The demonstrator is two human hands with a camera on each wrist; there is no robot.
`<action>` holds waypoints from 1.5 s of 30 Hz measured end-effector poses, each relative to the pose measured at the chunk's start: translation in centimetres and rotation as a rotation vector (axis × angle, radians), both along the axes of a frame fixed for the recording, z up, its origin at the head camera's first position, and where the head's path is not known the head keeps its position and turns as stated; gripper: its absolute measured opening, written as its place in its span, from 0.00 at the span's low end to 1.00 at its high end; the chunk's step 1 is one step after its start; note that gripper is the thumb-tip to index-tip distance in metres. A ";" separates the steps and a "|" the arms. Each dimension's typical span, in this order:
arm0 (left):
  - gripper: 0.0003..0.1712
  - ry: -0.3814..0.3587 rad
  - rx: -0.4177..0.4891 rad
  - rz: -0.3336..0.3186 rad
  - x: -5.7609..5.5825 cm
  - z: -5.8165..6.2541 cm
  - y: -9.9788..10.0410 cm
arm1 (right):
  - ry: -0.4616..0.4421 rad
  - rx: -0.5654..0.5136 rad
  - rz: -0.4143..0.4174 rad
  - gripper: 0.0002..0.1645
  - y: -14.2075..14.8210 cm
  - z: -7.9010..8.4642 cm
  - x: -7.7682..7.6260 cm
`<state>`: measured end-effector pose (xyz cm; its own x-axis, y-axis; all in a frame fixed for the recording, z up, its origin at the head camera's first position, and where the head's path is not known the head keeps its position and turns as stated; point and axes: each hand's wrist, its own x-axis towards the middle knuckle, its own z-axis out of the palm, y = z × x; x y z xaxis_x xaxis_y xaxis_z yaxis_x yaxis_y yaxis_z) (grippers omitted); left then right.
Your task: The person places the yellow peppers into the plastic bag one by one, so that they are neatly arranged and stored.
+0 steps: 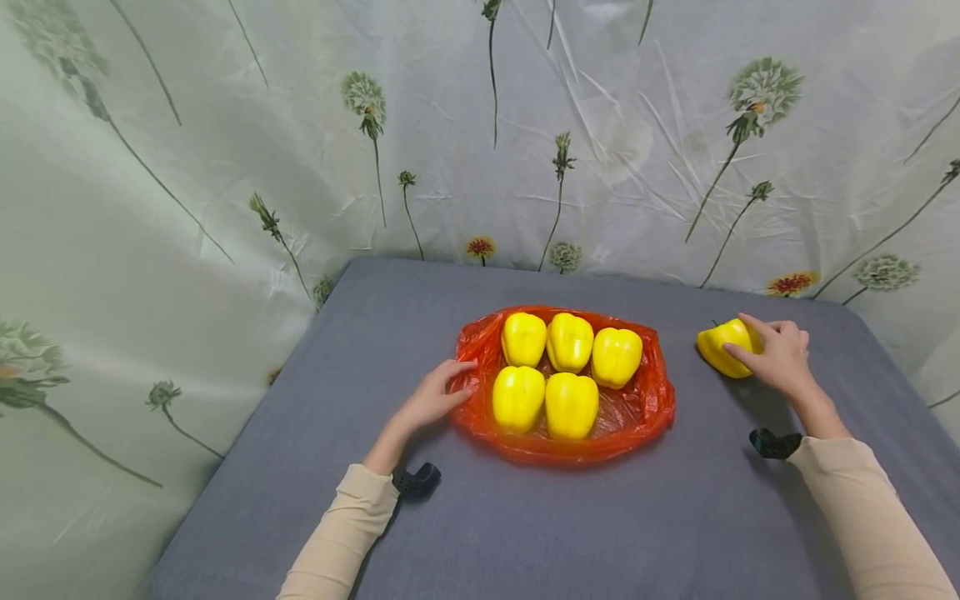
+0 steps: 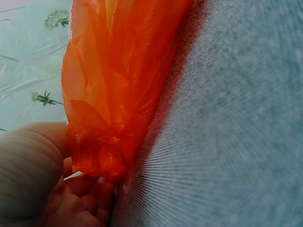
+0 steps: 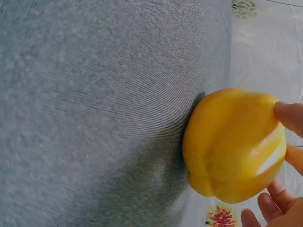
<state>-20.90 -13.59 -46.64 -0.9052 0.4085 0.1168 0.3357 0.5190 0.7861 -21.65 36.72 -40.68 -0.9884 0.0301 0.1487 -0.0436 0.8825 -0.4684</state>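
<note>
My left hand point(image 1: 437, 393) pinches the left edge of a red plastic bag point(image 1: 480, 429). In the left wrist view the thumb lies against the gathered orange-red plastic point(image 2: 109, 94), with the other fingers curled beneath it. Inside the spread bag, several yellow bell peppers point(image 1: 570, 406) stand in two rows. Out to the right of the bag, my right hand point(image 1: 780, 354) holds a single yellow bell pepper point(image 1: 722, 347) between thumb and fingers. That pepper is tilted, its green stem showing at the top, and it sits low at the grey cloth in the right wrist view.
Grey cloth point(image 1: 375, 333) covers the table under the bag. A pale curtain printed with dandelions point(image 1: 637, 167) hangs along the back and left. Each wrist wears a black band, the left band point(image 1: 418, 481) and the right band point(image 1: 775, 443) close above the cloth.
</note>
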 end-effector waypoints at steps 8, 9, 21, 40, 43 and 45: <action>0.26 0.002 -0.006 -0.002 0.0 0.0 0.0 | -0.038 -0.082 0.058 0.40 0.2 -0.4 0.2; 0.26 0.000 -0.004 -0.001 0.0 0.0 0.0 | -0.051 -0.094 0.059 0.41 0.2 -0.4 0.2; 0.26 -0.004 0.005 0.003 0.2 0.3 0.0 | -0.154 -0.153 0.036 0.41 0.8 -0.4 1.5; 0.26 -0.002 0.005 -0.005 0.2 0.3 0.1 | 0.023 -0.465 -0.204 0.40 -2.2 -0.6 4.0; 0.26 -0.009 0.002 -0.001 0.2 0.3 0.1 | 0.049 -0.541 -0.156 0.38 -3.2 0.0 4.8; 0.26 -0.013 0.003 0.000 0.2 0.4 0.1 | 0.053 -0.549 -0.116 0.38 -3.8 0.4 5.4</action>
<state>-20.66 -13.48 -46.28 -0.9065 0.4086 0.1062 0.3255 0.5162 0.7922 -16.25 32.94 -40.26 -0.9656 0.2255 0.1295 0.0038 0.5103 -0.8600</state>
